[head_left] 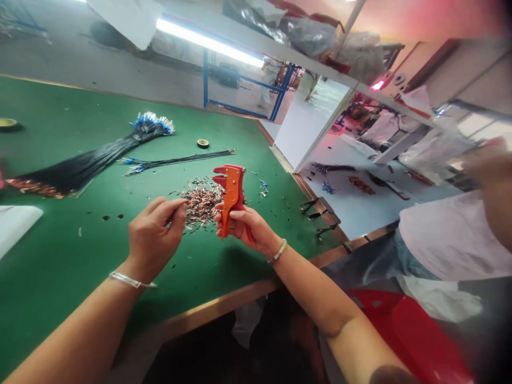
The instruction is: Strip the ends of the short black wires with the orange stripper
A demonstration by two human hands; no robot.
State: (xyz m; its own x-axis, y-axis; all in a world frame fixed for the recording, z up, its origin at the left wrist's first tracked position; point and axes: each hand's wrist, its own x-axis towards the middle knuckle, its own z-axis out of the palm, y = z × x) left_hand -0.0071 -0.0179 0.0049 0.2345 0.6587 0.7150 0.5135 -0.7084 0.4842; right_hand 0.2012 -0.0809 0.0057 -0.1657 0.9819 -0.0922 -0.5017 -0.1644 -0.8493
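The white tube lamp (210,42) gives strong light; a soft shadow lies below the right hand (251,226). The right edge is blurred, with pink glare above.

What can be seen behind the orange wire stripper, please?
Behind the orange wire stripper, held in the right hand, is the green tabletop, with a pile of wire scraps showing past the tool's left edge. Whatever lies directly behind the tool is covered.

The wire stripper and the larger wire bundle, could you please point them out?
Wire stripper (232,195): head view, on its orange body.
Larger wire bundle (90,164): head view, on its black middle section.
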